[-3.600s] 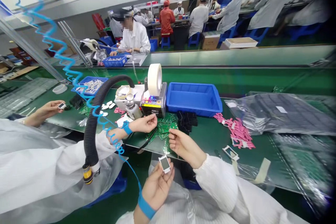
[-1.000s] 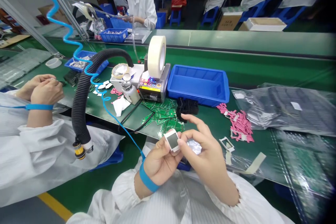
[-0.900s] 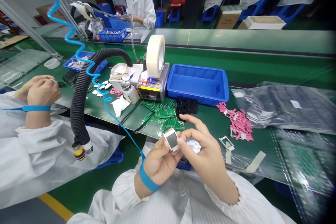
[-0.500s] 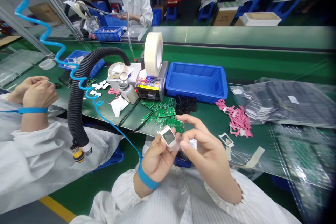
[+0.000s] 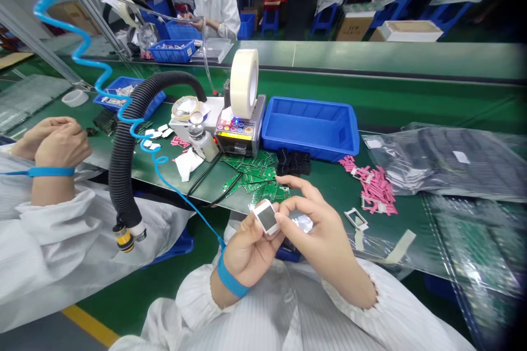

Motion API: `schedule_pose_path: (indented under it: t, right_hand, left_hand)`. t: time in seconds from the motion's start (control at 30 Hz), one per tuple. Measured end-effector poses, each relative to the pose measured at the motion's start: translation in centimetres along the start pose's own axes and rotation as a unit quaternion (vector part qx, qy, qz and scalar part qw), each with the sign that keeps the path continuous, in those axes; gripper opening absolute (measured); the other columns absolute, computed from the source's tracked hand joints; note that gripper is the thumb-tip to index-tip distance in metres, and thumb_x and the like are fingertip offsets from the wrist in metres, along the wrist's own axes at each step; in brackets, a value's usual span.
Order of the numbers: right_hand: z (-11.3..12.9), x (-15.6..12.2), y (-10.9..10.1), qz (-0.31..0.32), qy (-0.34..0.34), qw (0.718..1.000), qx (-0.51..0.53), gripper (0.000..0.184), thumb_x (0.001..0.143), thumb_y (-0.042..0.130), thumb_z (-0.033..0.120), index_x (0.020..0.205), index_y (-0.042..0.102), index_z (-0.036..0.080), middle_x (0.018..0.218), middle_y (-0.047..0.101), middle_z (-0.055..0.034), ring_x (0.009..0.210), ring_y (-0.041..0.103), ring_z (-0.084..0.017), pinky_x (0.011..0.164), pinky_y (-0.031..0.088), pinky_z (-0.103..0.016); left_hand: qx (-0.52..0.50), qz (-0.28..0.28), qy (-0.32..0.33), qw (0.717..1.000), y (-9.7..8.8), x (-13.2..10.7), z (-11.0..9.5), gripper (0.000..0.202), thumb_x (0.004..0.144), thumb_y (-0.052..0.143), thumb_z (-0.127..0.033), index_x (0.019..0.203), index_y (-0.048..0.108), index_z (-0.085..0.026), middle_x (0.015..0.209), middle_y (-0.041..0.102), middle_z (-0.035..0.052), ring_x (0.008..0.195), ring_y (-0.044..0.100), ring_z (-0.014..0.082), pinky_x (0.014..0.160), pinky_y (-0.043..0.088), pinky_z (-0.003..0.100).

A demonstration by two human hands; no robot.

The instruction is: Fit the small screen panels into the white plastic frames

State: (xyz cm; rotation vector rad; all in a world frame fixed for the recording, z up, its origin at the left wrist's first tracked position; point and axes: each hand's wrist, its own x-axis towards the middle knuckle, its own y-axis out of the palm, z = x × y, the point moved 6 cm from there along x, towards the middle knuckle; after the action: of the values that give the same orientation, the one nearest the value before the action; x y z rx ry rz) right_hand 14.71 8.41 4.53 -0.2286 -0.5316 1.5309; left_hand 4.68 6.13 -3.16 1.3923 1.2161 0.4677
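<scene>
A small display screen (image 5: 267,218) with a white frame and dark grey face is tilted up in front of me. My left hand (image 5: 252,247), with a blue wrist strap (image 5: 231,276), pinches it by its left edge and from beneath. At its right edge, the thumb and index finger of my right hand (image 5: 317,230) close together on the frame; the other fingers are raised. A shiny silver piece (image 5: 302,223) shows behind the right fingers. Green circuit boards (image 5: 253,173) lie in a loose pile just beyond my hands, beside some black parts (image 5: 293,162).
Behind stand a blue bin (image 5: 310,126), a tape roll (image 5: 244,82) on a small device and a pump bottle (image 5: 202,142). To the right lie pink strips (image 5: 376,189), a loose white frame (image 5: 356,219) and plastic bags. A black hose (image 5: 123,153) arches at left, near a co-worker's hands (image 5: 61,145).
My right thumb and index finger have come in from the right and now touch the display's edge. The display has shifted slightly right and down in the picture.
</scene>
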Motion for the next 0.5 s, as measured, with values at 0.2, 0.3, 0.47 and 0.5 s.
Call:
schedule_pose_path:
  t: [0.2,0.3,0.47,0.5]
  right_hand:
    - [0.4,0.1,0.4,-0.029,-0.071,0.99,-0.116,0.015,0.078,0.054,0.023,0.064,0.053,0.02,0.106,0.061,-0.0091,0.106,0.054,-0.028,0.088,0.038,-0.051]
    - [1.0,-0.4,0.8,-0.074,-0.154,0.961,-0.216,0.005,0.082,0.052,0.023,0.083,0.055,0.019,0.111,0.06,-0.0139,0.109,0.053,-0.028,0.095,0.032,-0.054]
    - [1.3,-2.7,4.4,0.098,-0.365,0.861,-0.34,0.061,0.086,0.047,0.052,0.128,0.045,0.008,0.138,0.044,-0.019,0.13,0.031,-0.035,0.105,0.015,-0.057]
    - [1.0,-3.0,4.7,0.131,-0.369,0.852,-0.348,0.068,0.086,0.046,0.056,0.131,0.043,0.006,0.14,0.041,-0.0194,0.131,0.028,-0.037,0.105,0.014,-0.058]
  left_hand:
    - [-0.002,-0.004,0.0,1.0,-0.3,0.1,0.1,0.023,0.066,0.075,-0.017,0.088,0.071,-0.019,0.091,0.075,0.0004,0.085,0.066,0.0114,0.086,0.047,0.023]
    - [0.002,-0.031,0.009,0.999,-1.0,0.3,-0.2,0.019,0.071,0.07,-0.016,0.09,0.07,-0.02,0.093,0.074,0.0001,0.091,0.065,0.0119,0.089,0.046,0.023]
    - [0.017,-0.086,-0.029,0.996,-3.0,0.3,-0.5,0.016,0.082,0.057,-0.016,0.094,0.068,-0.02,0.094,0.072,0.0011,0.094,0.064,0.0108,0.09,0.044,0.022]
    - [0.023,-0.099,-0.03,0.994,-3.5,0.3,-0.8,0.016,0.083,0.057,-0.016,0.093,0.069,-0.02,0.094,0.072,0.0011,0.094,0.064,0.0102,0.091,0.043,0.022]
